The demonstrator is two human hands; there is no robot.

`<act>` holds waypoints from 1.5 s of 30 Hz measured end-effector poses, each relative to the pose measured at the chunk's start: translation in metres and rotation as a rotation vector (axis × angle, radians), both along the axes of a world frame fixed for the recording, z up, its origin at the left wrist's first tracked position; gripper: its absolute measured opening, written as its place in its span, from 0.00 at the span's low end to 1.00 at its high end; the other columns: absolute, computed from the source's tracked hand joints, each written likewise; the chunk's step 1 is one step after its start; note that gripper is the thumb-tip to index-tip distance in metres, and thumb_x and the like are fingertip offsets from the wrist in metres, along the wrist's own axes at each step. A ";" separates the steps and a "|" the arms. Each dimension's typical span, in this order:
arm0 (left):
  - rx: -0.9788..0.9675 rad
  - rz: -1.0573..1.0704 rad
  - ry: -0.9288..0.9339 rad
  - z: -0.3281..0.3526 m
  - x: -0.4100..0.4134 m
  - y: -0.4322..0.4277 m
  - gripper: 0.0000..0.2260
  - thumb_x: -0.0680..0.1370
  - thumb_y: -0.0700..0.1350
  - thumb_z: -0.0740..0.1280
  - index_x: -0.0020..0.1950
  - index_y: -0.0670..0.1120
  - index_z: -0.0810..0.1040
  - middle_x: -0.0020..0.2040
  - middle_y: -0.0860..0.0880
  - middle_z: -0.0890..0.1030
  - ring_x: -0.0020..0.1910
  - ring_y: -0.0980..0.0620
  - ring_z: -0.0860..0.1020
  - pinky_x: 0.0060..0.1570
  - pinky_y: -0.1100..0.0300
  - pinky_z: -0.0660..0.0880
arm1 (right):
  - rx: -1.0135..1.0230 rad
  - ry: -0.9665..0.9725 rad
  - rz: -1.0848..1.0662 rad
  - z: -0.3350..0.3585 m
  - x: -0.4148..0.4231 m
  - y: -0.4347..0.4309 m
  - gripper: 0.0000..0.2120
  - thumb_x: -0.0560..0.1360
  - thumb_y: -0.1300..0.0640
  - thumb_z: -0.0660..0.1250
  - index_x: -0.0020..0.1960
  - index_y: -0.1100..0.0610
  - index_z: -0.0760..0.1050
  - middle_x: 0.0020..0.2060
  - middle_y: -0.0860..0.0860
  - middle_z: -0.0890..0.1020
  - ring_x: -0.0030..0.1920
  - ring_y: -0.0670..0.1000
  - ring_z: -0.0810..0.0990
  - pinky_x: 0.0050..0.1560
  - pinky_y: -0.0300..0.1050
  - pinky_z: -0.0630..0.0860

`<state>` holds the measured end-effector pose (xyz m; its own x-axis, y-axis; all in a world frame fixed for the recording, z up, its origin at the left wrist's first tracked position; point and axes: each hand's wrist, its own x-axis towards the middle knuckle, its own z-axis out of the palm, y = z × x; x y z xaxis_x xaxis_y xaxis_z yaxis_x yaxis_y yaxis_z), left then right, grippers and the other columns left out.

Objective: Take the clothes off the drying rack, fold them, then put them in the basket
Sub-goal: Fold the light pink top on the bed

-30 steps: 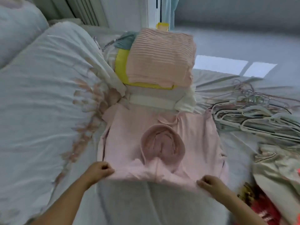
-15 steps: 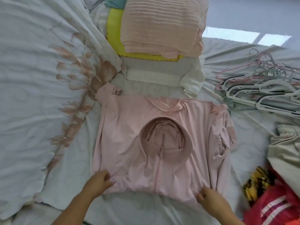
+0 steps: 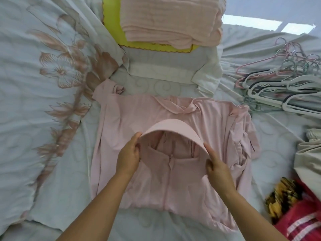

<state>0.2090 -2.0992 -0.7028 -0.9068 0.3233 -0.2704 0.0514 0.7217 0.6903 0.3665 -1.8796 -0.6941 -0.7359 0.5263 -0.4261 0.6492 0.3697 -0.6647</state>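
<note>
Head view. Item: pink hooded garment (image 3: 173, 185), laid flat on the bed (image 3: 156, 228), hood uppermost. Its stiff brim (image 3: 173, 123) is raised off the cloth. Left hand (image 3: 128, 158): fingers pinching the brim's left end. Right hand (image 3: 217, 166): fingers pinching the right end. Beyond the garment: folded pink ribbed cloth (image 3: 170, 20) on a yellow cloth (image 3: 112, 23). Right side: heap of hangers (image 3: 281, 84). Left side: floral quilt (image 3: 43, 84).
</note>
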 end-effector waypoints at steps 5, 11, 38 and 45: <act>-0.088 -0.048 -0.105 0.001 0.034 -0.052 0.19 0.75 0.64 0.54 0.63 0.61 0.71 0.54 0.65 0.74 0.52 0.56 0.74 0.45 0.76 0.66 | 0.141 0.055 0.223 -0.021 0.051 -0.011 0.40 0.77 0.65 0.58 0.67 0.25 0.46 0.46 0.52 0.73 0.41 0.58 0.77 0.40 0.54 0.76; -0.250 -0.089 -0.097 -0.009 0.041 -0.055 0.11 0.78 0.56 0.61 0.57 0.55 0.76 0.50 0.51 0.80 0.48 0.47 0.77 0.47 0.54 0.72 | 0.269 -0.030 0.294 -0.033 0.061 -0.020 0.37 0.73 0.62 0.66 0.70 0.35 0.53 0.47 0.50 0.72 0.41 0.56 0.78 0.30 0.47 0.72; -0.167 -0.338 0.158 -0.027 0.042 -0.032 0.24 0.75 0.55 0.54 0.68 0.48 0.72 0.71 0.48 0.68 0.68 0.51 0.64 0.69 0.57 0.62 | 0.529 0.103 0.548 -0.042 0.004 -0.059 0.30 0.66 0.64 0.50 0.68 0.55 0.65 0.68 0.57 0.71 0.71 0.55 0.63 0.71 0.47 0.50; -0.315 -0.555 0.350 -0.023 0.050 -0.021 0.18 0.75 0.55 0.55 0.62 0.55 0.71 0.63 0.48 0.77 0.63 0.51 0.72 0.59 0.55 0.63 | 0.376 0.161 0.493 -0.040 -0.011 -0.042 0.21 0.72 0.56 0.56 0.63 0.55 0.73 0.62 0.57 0.77 0.64 0.55 0.72 0.65 0.46 0.61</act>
